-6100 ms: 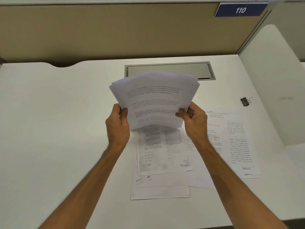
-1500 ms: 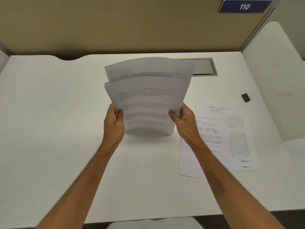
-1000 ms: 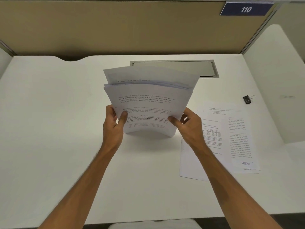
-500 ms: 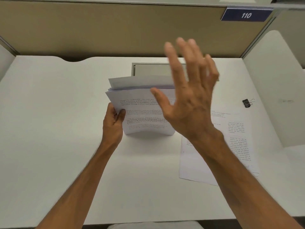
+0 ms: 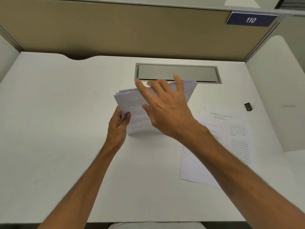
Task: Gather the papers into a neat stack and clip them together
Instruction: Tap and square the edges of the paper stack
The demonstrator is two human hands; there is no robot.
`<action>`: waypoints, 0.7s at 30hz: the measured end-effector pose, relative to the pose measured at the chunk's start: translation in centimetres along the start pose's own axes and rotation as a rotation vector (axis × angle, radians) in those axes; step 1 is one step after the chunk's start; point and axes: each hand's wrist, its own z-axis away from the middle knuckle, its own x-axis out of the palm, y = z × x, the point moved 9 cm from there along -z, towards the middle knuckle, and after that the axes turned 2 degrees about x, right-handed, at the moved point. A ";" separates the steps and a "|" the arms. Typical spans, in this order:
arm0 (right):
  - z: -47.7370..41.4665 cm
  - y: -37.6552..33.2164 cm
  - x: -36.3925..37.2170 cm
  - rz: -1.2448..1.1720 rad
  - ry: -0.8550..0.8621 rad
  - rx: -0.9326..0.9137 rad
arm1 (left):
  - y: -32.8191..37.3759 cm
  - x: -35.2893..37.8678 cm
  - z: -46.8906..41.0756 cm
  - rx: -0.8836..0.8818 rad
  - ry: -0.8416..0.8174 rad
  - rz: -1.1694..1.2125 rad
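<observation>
On the desk (image 5: 66, 146) centre, I am seeing the left hand (image 5: 118, 125) pinching the upright stack (image 5: 132, 103), right hand (image 5: 162, 109) spread open over it; sign (image 5: 250, 19) reading "110".

white papers (image 5: 132, 111) with black print, black clip (image 5: 248, 106), white desk (image 5: 49, 129)

On the surface (image 5: 57, 129), the held stack (image 5: 132, 103) stands at centre. The hatch (image 5: 177, 72) lies at 12 o'clock behind it, loose sheets (image 5: 231, 139) at 4 o'clock, the binder clip (image 5: 248, 106) at 3 o'clock.
</observation>
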 end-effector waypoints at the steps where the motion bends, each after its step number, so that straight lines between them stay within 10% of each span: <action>1: 0.0 -0.2 0.1 0.002 -0.008 -0.010 | 0.0 0.0 0.1 -0.002 0.002 0.002; 9: 4.5 8.7 -4.0 -0.656 0.595 0.331 | 0.3 -0.7 -0.6 -0.011 0.085 0.006; 13: 7.2 13.7 1.8 -1.008 0.447 0.620 | 1.2 -1.1 -0.5 0.008 0.113 0.010; 21: 8.9 13.5 8.2 -1.094 0.106 0.589 | 3.1 0.4 0.5 0.048 0.112 0.065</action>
